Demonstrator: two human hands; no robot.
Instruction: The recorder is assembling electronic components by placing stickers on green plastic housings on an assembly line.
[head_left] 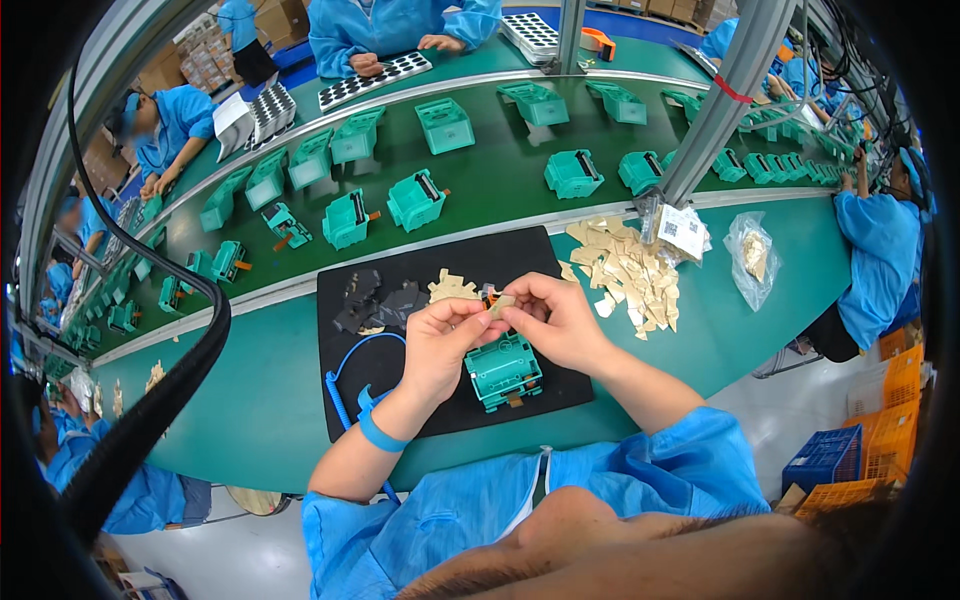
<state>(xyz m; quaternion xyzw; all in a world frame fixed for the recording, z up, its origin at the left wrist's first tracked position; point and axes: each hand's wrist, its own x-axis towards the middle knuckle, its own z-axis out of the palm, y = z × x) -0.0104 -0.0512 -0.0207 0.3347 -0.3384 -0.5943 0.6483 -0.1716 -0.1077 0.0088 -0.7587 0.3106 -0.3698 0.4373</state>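
Held: one small tan piece [502, 306], pinched by thumb and forefinger of both my left hand [440, 335] and my right hand [555, 320], above the black mat [500, 258].

On the mat: one green housing [505, 370], just below my fingers in view, its upper edge partly covered by them; one heap of black pieces [375, 305], overlapping, count unclear; one small heap of tan parts [453, 285], partly behind my left hand.

At my left wrist: one blue strap [380, 430]; one coiled blue cord [338, 400] beside it, over the mat.

Right of the mat: one large heap of tan cut-outs [625, 275], too many to count; two clear bags, one with a white label [680, 230], one holding tan contents [752, 260].

Beyond: one belt [490, 185], two main rows of green housings, seven in clear view in the far row between cable and post.

Obstructing sight: one thick black cable [215, 310], left; one metal post [715, 120], red-banded, right.
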